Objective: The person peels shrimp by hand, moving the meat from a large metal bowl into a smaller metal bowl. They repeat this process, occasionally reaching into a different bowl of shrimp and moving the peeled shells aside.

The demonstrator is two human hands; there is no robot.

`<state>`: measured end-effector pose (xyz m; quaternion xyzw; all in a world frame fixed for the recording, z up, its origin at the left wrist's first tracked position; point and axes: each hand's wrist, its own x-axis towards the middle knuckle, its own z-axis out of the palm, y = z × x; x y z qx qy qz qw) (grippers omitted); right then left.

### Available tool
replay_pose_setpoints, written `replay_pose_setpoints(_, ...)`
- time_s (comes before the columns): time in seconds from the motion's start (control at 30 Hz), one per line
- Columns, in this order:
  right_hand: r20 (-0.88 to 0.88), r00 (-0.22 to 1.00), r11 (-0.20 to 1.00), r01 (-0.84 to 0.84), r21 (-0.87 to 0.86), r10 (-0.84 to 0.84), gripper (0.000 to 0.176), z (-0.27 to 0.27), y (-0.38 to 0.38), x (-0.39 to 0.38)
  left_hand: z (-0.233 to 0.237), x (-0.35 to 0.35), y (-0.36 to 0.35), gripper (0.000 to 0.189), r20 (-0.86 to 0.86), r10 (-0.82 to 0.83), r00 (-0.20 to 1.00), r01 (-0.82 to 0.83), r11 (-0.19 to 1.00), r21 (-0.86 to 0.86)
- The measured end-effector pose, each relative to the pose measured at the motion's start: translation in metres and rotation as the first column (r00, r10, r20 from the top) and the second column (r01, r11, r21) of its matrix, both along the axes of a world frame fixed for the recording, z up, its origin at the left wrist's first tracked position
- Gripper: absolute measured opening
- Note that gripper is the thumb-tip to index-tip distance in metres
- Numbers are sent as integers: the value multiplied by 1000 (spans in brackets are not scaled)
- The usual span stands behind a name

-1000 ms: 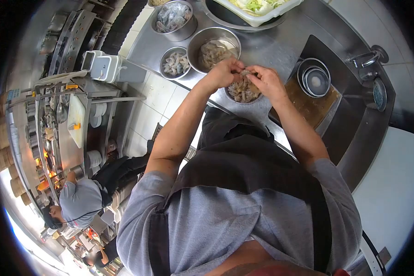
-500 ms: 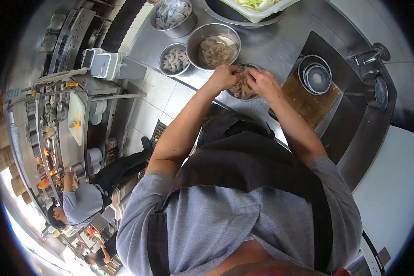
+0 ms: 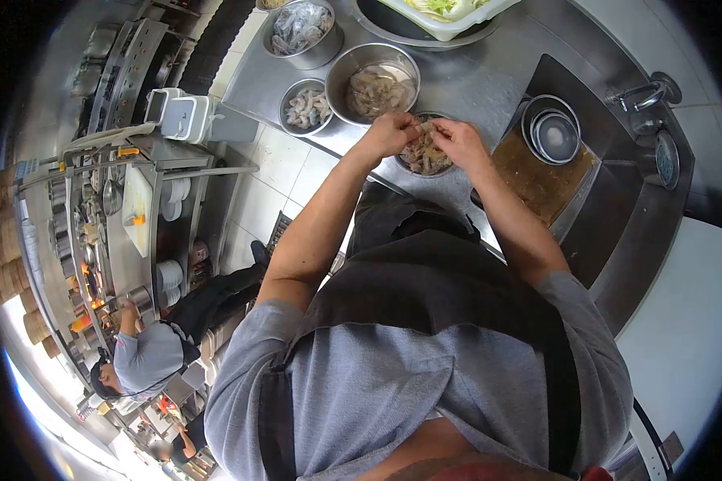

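Observation:
My left hand (image 3: 391, 135) and my right hand (image 3: 462, 146) meet over a small metal bowl (image 3: 413, 171) at the counter's near edge. Both have their fingers pinched on a shrimp (image 3: 426, 128), which is mostly hidden by the fingertips. Brownish pieces that look like shrimp shells (image 3: 427, 158) fill the bowl beneath. Just beyond my left hand stands a larger metal pot (image 3: 341, 74) with greyish shrimp (image 3: 379, 92) in it. Left of that, a smaller metal bowl (image 3: 285, 103) contains paler shrimp (image 3: 307, 109).
A metal pot (image 3: 313, 58) with plastic-wrapped contents stands at the back left. Behind is a white tray (image 3: 445, 30) of cut greens over a wide basin (image 3: 369, 22). To the right, nested bowls (image 3: 529, 128) sit on a brown board (image 3: 529, 180) by a faucet (image 3: 646, 98). A co-worker (image 3: 152, 357) stands far left.
My hands stay over the small bowl, with the fingers shifting slightly on the shrimp. The right hand has tilted a little, showing more of the bowl's contents.

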<state>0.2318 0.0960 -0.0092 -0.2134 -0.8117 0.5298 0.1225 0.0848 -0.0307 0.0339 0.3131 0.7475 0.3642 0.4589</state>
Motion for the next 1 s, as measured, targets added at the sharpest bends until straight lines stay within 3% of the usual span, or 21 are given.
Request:
replay_pose_setpoints(0.2, -19, 999, 988, -39, -148, 36, 27, 6, -1, 0, 0, -2, 0, 15, -47, 15, 999, -15, 1000, 5)
replay_pose_setpoints(0.33, -29, 996, 985, -83, -148, 79, 26, -5, 3, -4, -2, -2, 0, 15, -120, -10, 993, 11, 1000, 6)
replay_pose_setpoints(0.4, 48, 996, 974, -67, -217, 79, 25, -2, 5, -4, -1, -2, -1, 15, -134, -17, 991, 17, 1000, 5)
replay_pose_setpoints(0.63, -4, 998, 992, -60, -110, 60, 25, 1, 8, 0, 6, 0, -1, 15, -100, -8, 995, 8, 1000, 3)
replay_pose_setpoints(0.7, 107, 994, 969, 1, -248, 26, 26, -1, 11, 1, 3, 1, -2, 15, -137, -38, 990, 40, 999, 14)
replay_pose_setpoints(0.83, 221, 975, 956, 58, -288, 8, 27, 1, 16, 4, 9, 1, -4, 16, -224, -78, 971, 85, 996, 23)
replay_pose_setpoints(0.9, 52, 998, 999, -45, 5, 45, 28, 15, 7, 8, 4, -1, -3, 17, -191, -77, 979, 84, 996, 31)
replay_pose_setpoints(1.0, -13, 999, 987, -45, 157, 48, 29, 20, 5, 8, 2, -1, -1, 18, -144, -66, 987, 73, 996, 47)
